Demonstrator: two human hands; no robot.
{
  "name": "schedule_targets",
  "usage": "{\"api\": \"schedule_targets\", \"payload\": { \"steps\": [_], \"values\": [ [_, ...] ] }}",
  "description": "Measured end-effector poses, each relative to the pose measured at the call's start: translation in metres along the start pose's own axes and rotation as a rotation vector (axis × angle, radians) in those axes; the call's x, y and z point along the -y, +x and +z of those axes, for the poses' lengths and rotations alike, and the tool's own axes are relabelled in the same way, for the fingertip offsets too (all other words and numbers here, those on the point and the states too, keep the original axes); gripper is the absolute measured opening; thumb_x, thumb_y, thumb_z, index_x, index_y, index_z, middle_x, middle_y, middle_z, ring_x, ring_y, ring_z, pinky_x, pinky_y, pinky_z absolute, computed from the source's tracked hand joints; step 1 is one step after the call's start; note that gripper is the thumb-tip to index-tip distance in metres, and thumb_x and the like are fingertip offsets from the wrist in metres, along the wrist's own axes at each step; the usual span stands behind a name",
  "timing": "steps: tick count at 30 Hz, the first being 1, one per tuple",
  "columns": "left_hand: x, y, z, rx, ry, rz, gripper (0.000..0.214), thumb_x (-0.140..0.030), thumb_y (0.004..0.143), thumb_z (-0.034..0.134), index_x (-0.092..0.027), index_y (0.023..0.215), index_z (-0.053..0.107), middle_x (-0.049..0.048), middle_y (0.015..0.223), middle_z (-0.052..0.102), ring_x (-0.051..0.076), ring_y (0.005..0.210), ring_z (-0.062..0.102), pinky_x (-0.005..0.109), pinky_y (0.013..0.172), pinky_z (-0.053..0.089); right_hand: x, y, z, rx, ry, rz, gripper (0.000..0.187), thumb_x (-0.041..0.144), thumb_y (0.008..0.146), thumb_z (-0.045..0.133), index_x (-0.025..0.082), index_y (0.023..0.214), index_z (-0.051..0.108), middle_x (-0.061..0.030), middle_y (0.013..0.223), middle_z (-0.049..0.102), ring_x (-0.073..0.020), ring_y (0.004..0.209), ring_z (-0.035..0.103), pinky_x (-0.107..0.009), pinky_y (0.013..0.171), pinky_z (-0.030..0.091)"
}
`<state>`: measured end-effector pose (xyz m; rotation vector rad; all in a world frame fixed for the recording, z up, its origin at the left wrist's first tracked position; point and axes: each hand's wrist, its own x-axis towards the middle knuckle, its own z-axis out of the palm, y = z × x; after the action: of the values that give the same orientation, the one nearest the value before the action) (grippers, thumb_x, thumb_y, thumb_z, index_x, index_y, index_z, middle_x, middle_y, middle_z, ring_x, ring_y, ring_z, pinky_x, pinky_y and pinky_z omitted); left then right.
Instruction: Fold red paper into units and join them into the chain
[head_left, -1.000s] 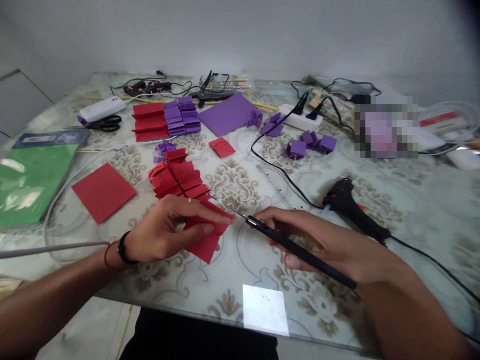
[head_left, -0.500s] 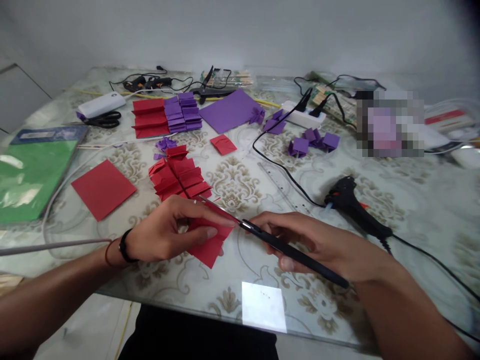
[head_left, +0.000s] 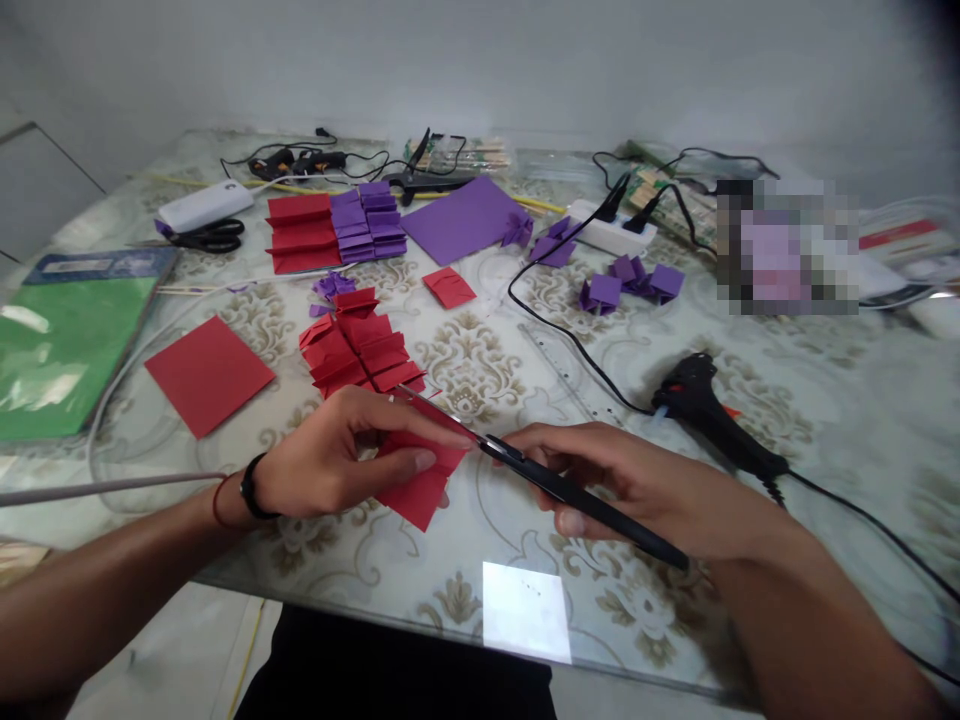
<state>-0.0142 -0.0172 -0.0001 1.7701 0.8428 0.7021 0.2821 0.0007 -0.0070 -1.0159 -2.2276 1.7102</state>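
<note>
My left hand (head_left: 337, 455) pinches a piece of red paper (head_left: 420, 492) between thumb and fingers above the table's front half. In my right hand (head_left: 622, 475) is a pair of black-handled scissors (head_left: 585, 500), seen nearly edge-on. Their narrow metal blades point up and left, lying along the paper's upper edge beside my left fingertips. How far apart the blades are cannot be made out. Just beyond my left hand lie several folded red paper pieces (head_left: 356, 345). A flat red square (head_left: 210, 375) rests to their left, and a small red folded square (head_left: 449, 287) farther back.
A black glue gun (head_left: 712, 415) lies at right, its cord crossing to a white power strip (head_left: 611, 230). Purple folded pieces (head_left: 600, 292) and a purple sheet (head_left: 465, 220) sit farther back. At left are a green paper pack (head_left: 75, 340) and another pair of scissors (head_left: 206, 236).
Both hands keep nearly the same pose, with the red paper still pinched and the scissors against it. The scissors' handle end has shifted very slightly up and left.
</note>
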Motion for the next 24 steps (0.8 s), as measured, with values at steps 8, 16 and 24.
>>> {"api": "schedule_targets", "payload": {
  "steps": [8,16,24],
  "values": [
    [0.001,-0.001,0.001,-0.004,0.0,-0.029,0.025,-0.018,0.096,0.069,-0.016,0.117,0.083,0.0137,0.108,0.084,0.026,0.093,0.08,0.027,0.072,0.061,-0.004,-0.001,0.002,-0.016,0.018,0.023,0.06,0.055,0.088,0.076,0.021,0.136,0.068,-0.0047,0.092,0.068,-0.0171,0.077,0.063,-0.023,0.062,0.051],
    [0.003,-0.002,0.0,-0.01,-0.016,-0.047,0.026,-0.018,0.096,0.069,-0.018,0.118,0.083,0.013,0.11,0.084,0.026,0.097,0.08,0.027,0.075,0.062,-0.009,-0.001,0.0,0.007,0.037,0.046,0.064,0.055,0.089,0.075,0.02,0.142,0.065,-0.0053,0.094,0.069,-0.016,0.075,0.062,-0.023,0.061,0.048],
    [0.003,-0.001,0.0,-0.003,-0.013,-0.028,0.026,-0.018,0.097,0.069,-0.018,0.119,0.083,0.0131,0.113,0.084,0.026,0.098,0.08,0.028,0.078,0.062,-0.009,0.001,-0.001,0.008,0.041,0.055,0.063,0.054,0.089,0.076,0.019,0.141,0.066,-0.0002,0.081,0.062,-0.0131,0.067,0.055,-0.022,0.056,0.042]
  ]
}}
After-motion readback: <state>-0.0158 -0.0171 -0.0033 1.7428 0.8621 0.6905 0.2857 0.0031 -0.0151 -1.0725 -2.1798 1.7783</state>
